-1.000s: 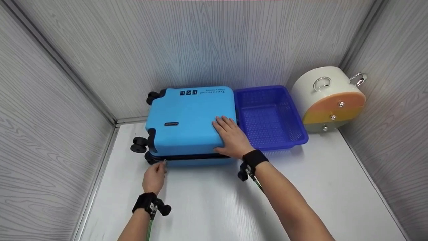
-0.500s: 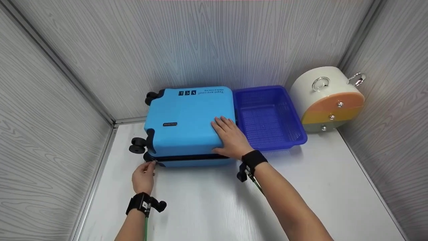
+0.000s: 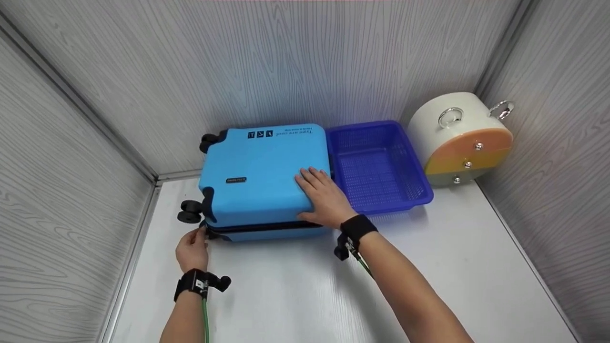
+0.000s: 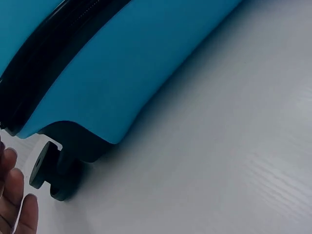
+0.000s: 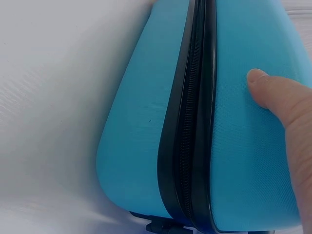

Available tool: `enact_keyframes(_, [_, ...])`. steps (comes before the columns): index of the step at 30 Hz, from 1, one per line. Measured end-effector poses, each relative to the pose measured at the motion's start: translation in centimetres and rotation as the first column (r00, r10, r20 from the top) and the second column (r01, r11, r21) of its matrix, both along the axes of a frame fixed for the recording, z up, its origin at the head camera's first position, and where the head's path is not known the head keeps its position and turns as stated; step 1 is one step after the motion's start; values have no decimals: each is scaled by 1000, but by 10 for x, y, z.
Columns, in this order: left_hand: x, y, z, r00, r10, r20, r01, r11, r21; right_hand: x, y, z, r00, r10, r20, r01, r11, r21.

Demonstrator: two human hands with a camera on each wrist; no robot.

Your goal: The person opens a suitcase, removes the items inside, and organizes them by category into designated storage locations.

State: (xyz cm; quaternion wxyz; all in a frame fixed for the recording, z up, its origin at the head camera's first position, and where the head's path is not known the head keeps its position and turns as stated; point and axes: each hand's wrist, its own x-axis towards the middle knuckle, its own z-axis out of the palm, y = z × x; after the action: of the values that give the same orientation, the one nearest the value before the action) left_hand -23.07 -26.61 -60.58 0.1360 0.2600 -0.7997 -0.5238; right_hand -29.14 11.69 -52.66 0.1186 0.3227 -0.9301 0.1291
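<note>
A light blue hard-shell suitcase [image 3: 267, 166] with black wheels lies flat on the white table. My left hand [image 3: 192, 248] is at its front left corner, thumb and forefinger pinching the zipper pull, which the fingers mostly hide. In the left wrist view the fingers [image 4: 13, 190] show at the left edge, beside a black wheel [image 4: 56, 170]. My right hand [image 3: 326, 200] rests with spread fingers on the lid's front right part. Its thumb [image 5: 275, 90] presses the shell beside the black zipper [image 5: 187, 131], whose teeth look meshed along this stretch.
A blue perforated plastic basket [image 3: 381, 207] stands against the suitcase's right side. Right of it is a round-topped white box [image 3: 443, 102] with orange, yellow and green drawers and ring handles. Wood-grain panels [image 3: 267, 62] enclose the table [image 3: 286, 295] at the back and sides.
My left hand has slid left along the front seam to the corner, taking the zipper pull with it. The right hand has stayed on the lid.
</note>
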Motion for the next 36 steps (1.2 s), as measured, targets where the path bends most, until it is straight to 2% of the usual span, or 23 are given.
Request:
enact_keyframes(9, [-15, -7, -1, 1000, -20, 19, 20, 1000, 8, 1, 1, 1, 1000, -4, 0, 4, 1000, -8])
enact_keyframes(14, [-25, -9, 2, 999, 6, 43, -6, 1000, 1, 2, 0, 1, 1000, -5, 5, 5, 1000, -27])
enact_keyframes(20, [-38, -8, 7, 997, 21, 72, -22, 1000, 14, 1, -1, 0, 1000, -18, 2, 18, 1000, -3])
enact_keyframes(23, [-36, -11, 10, 997, 6, 75, -6, 1000, 4, 0, -2, 0, 1000, -9, 1, 9, 1000, -5])
enact_keyframes(26, [-31, -17, 11, 997, -33, 75, 36, 999, -41, 0, -3, 0, 1000, -7, -6, 7, 1000, -10])
enact_keyframes(28, [-26, -21, 12, 998, -36, 60, 39, 998, -50, 0, -3, 0, 1000, -10, -6, 10, 1000, -14])
enact_keyframes(31, [-19, -28, 18, 1000, 30, 8, -30, 999, -43, 1, -3, 1, 1000, -10, 2, 11, 1000, -21])
enact_keyframes(34, [-16, -33, 35, 991, 101, -89, -106, 993, -51, 2, -2, 0, 1000, -12, 12, 13, 1000, -20])
enact_keyframes(36, [-16, -33, 51, 983, 86, -165, -103, 990, -94, 2, -1, 0, 1000, -12, 20, 13, 1000, -23])
